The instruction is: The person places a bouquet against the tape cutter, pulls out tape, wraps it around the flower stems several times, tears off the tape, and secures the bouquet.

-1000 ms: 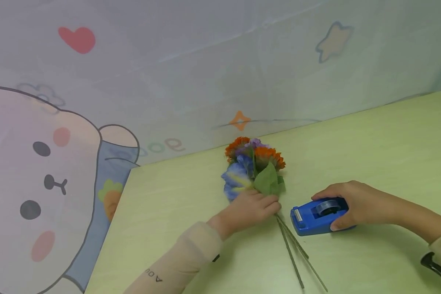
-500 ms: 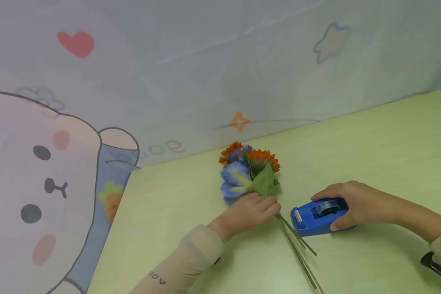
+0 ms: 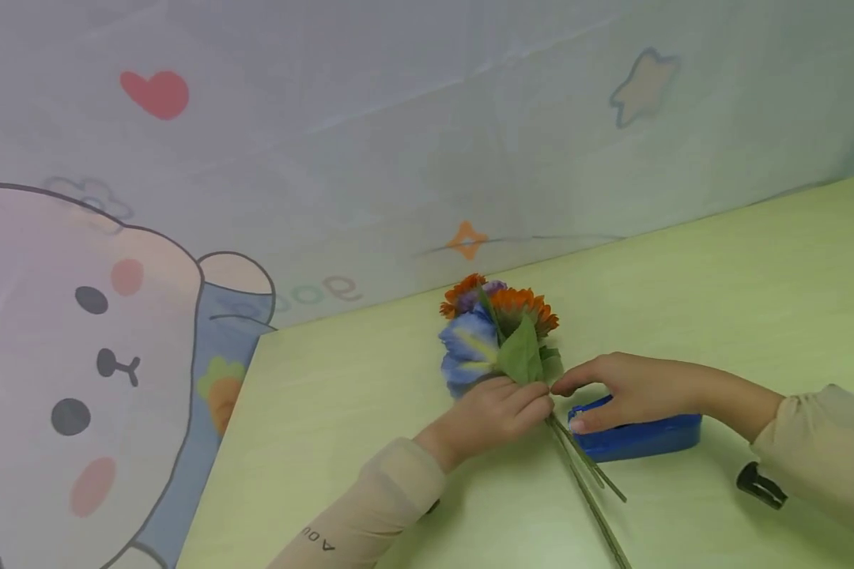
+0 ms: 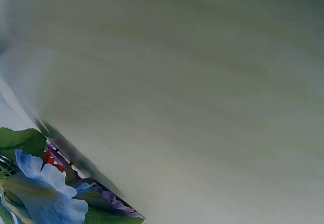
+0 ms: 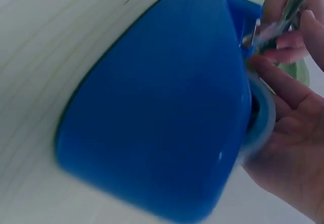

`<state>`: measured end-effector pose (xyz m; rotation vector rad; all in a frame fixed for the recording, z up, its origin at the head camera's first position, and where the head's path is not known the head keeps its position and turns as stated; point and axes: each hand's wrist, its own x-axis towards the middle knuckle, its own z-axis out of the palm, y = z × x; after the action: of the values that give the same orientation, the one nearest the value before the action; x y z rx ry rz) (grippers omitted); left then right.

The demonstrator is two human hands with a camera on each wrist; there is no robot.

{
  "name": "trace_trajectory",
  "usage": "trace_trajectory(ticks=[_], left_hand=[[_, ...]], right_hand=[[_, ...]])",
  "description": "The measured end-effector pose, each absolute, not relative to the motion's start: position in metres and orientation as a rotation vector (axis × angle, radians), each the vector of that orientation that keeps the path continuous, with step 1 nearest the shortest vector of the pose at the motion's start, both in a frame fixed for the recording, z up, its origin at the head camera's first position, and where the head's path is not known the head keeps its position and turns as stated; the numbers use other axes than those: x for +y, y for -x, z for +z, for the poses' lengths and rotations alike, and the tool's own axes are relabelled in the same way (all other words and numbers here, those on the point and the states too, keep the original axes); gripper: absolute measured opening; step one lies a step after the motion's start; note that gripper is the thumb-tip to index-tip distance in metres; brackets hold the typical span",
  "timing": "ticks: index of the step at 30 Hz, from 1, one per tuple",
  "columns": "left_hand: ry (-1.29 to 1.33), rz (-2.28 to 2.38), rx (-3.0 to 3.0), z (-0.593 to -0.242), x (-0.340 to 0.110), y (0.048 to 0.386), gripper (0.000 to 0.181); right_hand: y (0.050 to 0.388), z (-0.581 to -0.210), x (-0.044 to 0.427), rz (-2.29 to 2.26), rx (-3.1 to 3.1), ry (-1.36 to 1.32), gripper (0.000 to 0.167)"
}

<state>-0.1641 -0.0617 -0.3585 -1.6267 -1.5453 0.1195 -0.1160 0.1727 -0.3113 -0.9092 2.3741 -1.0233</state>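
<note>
My left hand (image 3: 498, 415) grips a bunch of artificial flowers by the stems (image 3: 589, 498), just below the leaves. Blue, orange and purple blooms (image 3: 470, 348) lean toward the back of the table. In the left wrist view, only a blue flower (image 4: 48, 193) and its neighbours show at the lower left corner. My right hand (image 3: 636, 395) hovers over a blue tape dispenser (image 3: 648, 438), fingers stretched toward the left hand. From the right wrist view, the dispenser (image 5: 157, 102) lies between camera and palm, and the fingertips are near its cutter end beside the tape roll (image 5: 263, 118).
The pale green table (image 3: 740, 300) meets a printed cloth backdrop (image 3: 370, 118) at its far edge. A cartoon bear (image 3: 107, 356) is printed on the cloth at left. A dark strap piece (image 3: 761, 486) hangs under the right sleeve.
My right hand has let go of the dispenser's sides and moved left over it, toward the stems. The stems have swung slightly while my left hand keeps its grip.
</note>
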Motion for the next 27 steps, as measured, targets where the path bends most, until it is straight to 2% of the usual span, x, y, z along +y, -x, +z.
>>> trace_trajectory(ticks=[9, 15, 27], left_hand=[[1.611, 0.139, -1.532, -0.357, -0.064, 0.163, 0.012], [1.590, 0.161, -1.533, -0.358, -0.064, 0.164, 0.014], [1.562, 0.145, -1.705, -0.354, -0.070, 0.161, 0.018]], right_hand=[[0.130, -0.311, 0.151, -1.217, 2.081, 0.667, 0.045], [0.143, -0.314, 0.148, -1.259, 1.977, 0.594, 0.030], [0.135, -0.306, 0.144, -1.399, 2.050, 0.534, 0.025]])
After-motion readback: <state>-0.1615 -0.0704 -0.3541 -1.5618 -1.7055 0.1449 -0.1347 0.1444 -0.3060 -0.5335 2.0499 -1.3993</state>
